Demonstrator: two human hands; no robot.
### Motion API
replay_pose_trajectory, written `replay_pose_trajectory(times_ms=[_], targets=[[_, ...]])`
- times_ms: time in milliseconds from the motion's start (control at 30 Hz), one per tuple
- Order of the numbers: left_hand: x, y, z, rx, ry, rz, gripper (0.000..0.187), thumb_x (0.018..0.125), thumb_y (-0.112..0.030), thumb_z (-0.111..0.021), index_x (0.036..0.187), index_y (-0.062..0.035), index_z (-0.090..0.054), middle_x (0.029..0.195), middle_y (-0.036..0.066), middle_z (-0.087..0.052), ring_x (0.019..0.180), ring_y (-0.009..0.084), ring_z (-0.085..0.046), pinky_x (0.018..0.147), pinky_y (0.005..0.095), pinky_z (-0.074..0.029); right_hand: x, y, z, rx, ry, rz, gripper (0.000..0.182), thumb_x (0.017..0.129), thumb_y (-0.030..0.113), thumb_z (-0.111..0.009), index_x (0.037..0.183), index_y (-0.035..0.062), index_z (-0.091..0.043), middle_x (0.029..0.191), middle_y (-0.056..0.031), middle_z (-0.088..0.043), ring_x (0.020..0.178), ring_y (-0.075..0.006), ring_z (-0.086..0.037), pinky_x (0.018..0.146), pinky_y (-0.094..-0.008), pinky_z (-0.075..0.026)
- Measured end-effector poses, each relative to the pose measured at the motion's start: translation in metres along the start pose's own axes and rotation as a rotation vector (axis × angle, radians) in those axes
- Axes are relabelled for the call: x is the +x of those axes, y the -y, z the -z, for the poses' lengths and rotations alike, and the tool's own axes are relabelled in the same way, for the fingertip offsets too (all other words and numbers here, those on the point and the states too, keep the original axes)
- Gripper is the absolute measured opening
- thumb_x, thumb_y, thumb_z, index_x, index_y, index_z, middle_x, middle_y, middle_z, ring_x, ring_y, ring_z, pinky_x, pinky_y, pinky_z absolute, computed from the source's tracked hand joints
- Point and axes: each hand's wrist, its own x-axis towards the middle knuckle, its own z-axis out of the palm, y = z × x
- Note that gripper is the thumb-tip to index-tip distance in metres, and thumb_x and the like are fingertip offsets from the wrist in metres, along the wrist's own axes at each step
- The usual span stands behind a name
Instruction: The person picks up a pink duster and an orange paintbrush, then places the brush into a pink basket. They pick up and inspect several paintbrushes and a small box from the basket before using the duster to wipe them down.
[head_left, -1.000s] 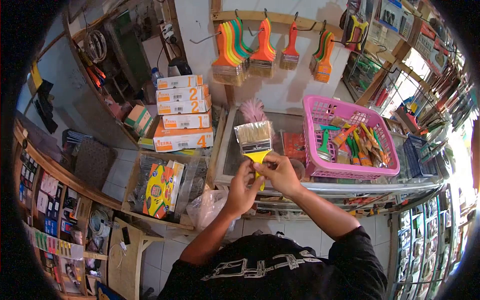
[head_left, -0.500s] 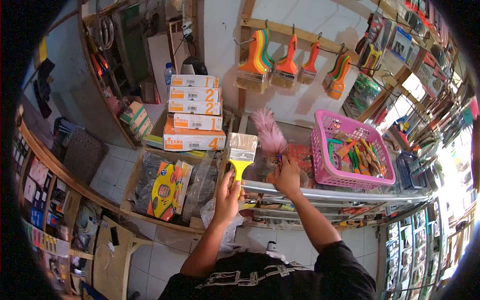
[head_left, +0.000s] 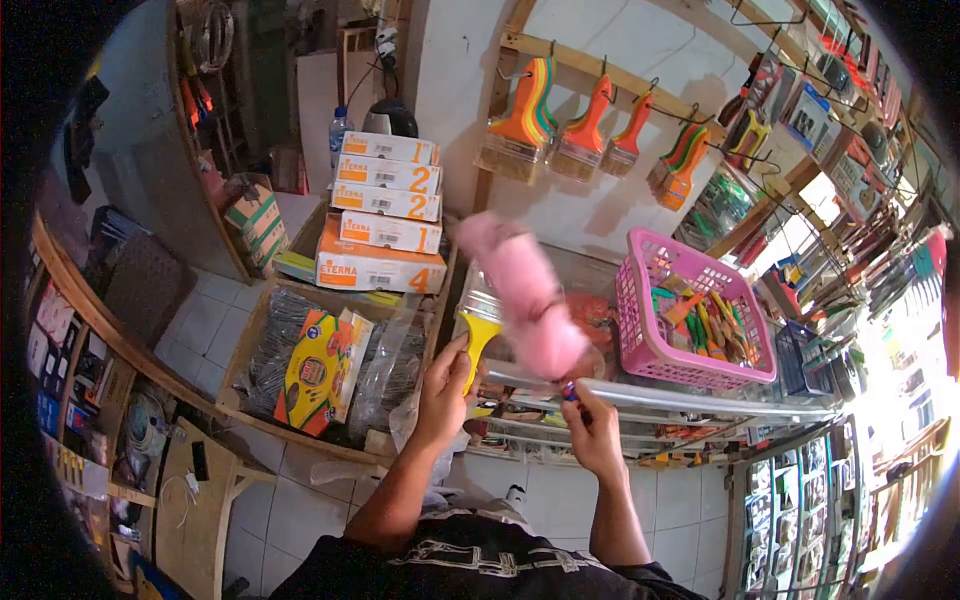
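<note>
My left hand point(head_left: 444, 392) is wrapped round the yellow handle of a paintbrush point(head_left: 482, 325), held with its bristle end up. Close beside it, my right hand point(head_left: 594, 428) grips the short dark handle of a pink feather duster point(head_left: 540, 310). The duster is smeared by motion and slants up to the left, covering part of the brush's bristles and metal band in this view. Both hands are at the front edge of a glass counter point(head_left: 640, 390). Right of the duster stands a pink plastic basket point(head_left: 690, 362) with several colourful-handled brushes inside.
Stacked white and orange boxes point(head_left: 380, 270) stand left of the counter, above a wooden bin point(head_left: 270, 420) with a yellow carton point(head_left: 318, 370). Paintbrushes point(head_left: 522, 120) hang from hooks on the wall. A wooden bench point(head_left: 190, 510) is at lower left.
My right hand has drawn back toward me, bringing the duster up across the paintbrush. My left hand still holds the brush. The whole view has shifted slightly.
</note>
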Motion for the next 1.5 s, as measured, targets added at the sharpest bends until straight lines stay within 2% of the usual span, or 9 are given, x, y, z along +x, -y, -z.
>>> replay_pose_trajectory(times_ms=[133,233,367,667,900,1033,1067,1133,1500], targets=[[0.0,0.01,-0.002,-0.042,0.024,0.085,0.027,0.111,-0.027,-0.052,0.126,-0.0066,-0.062,0.094,-0.002,-0.061,0.076,0.0049,-0.052,0.061,0.0208,-0.041,-0.008,0.016,0.003,-0.034,-0.013,-0.128,0.04,0.095,0.016,-0.07,0.132,0.0018,-0.067,0.101,-0.0239,-0.073,0.084,-0.0321,-0.071,0.08,-0.0383,-0.054],[0.0,0.006,-0.007,-0.081,0.013,0.117,0.027,0.111,-0.027,-0.052,0.127,-0.0078,-0.062,0.092,-0.002,-0.06,0.074,0.0051,-0.051,0.061,0.021,-0.041,-0.011,0.01,-0.003,-0.041,-0.031,0.164,0.035,0.095,0.009,-0.069,0.128,-0.0032,-0.068,0.081,-0.0111,-0.064,0.068,-0.0142,-0.051,0.065,-0.0288,-0.046],[0.0,-0.006,-0.013,-0.088,0.034,0.082,0.029,0.111,-0.029,-0.053,0.127,-0.0061,-0.062,0.093,-0.002,-0.059,0.073,0.0048,-0.05,0.061,0.0202,-0.041,-0.009,0.03,0.0,0.05,-0.152,-0.188,0.035,0.096,0.011,-0.069,0.127,-0.0047,-0.067,0.09,-0.0153,-0.071,0.073,-0.0161,-0.059,0.071,-0.0309,-0.05],[0.005,0.001,-0.012,-0.023,0.004,0.121,0.045,0.112,-0.025,-0.049,0.154,-0.0094,-0.05,0.091,-0.003,-0.058,0.07,0.0061,-0.049,0.058,0.0208,-0.04,-0.01,0.024,0.017,-0.068,-0.007,-0.072,0.038,0.097,0.017,-0.07,0.131,0.0,-0.067,0.09,-0.0178,-0.073,0.071,-0.022,-0.065,0.071,-0.0353,-0.053],[0.016,0.013,-0.009,-0.008,-0.06,0.149,0.043,0.111,-0.026,-0.051,0.151,-0.0101,-0.054,0.093,-0.002,-0.059,0.076,0.0055,-0.052,0.061,0.0207,-0.044,0.015,0.036,0.023,-0.258,-0.005,-0.016,0.039,0.096,0.019,-0.069,0.134,0.0085,-0.068,0.096,-0.0192,-0.072,0.086,-0.0363,-0.07,0.075,-0.0426,-0.055],[0.023,-0.015,-0.018,0.058,-0.046,0.097,0.028,0.11,-0.03,-0.055,0.122,-0.0068,-0.065,0.091,-0.002,-0.06,0.076,0.0049,-0.053,0.061,0.0217,-0.048,0.042,0.024,0.019,-0.207,-0.121,0.224,0.037,0.094,0.01,-0.072,0.129,-0.0001,-0.067,0.108,-0.0212,-0.071,0.085,-0.0351,-0.07,0.077,-0.0376,-0.055],[0.026,-0.013,-0.018,0.04,-0.088,0.101,0.028,0.11,-0.031,-0.055,0.118,-0.0065,-0.065,0.09,-0.003,-0.059,0.074,0.0049,-0.052,0.06,0.0215,-0.046,0.045,0.027,0.025,-0.289,-0.07,0.247,0.037,0.098,0.024,-0.067,0.133,0.0106,-0.067,0.095,-0.0179,-0.07,0.084,-0.0402,-0.069,0.071,-0.0495,-0.054],[0.033,-0.013,-0.013,0.007,-0.064,0.066,0.025,0.11,-0.031,-0.054,0.105,-0.0076,-0.063,0.086,-0.003,-0.057,0.071,0.005,-0.051,0.058,0.0208,-0.043,0.053,0.039,0.03,-0.382,-0.128,0.239,0.037,0.098,0.025,-0.067,0.133,0.0111,-0.067,0.093,-0.0167,-0.069,0.081,-0.04,-0.069,0.069,-0.0495,-0.054],[0.042,-0.011,-0.02,-0.075,-0.267,-0.011,0.024,0.11,-0.025,-0.053,0.126,-0.0096,-0.063,0.095,-0.001,-0.061,0.077,0.0042,-0.052,0.061,0.0183,-0.042,0.069,0.047,0.032,-0.315,0.051,0.241,0.035,0.099,0.025,-0.064,0.132,0.0125,-0.066,0.093,-0.017,-0.071,0.08,-0.042,-0.069,0.067,-0.0501,-0.055]])
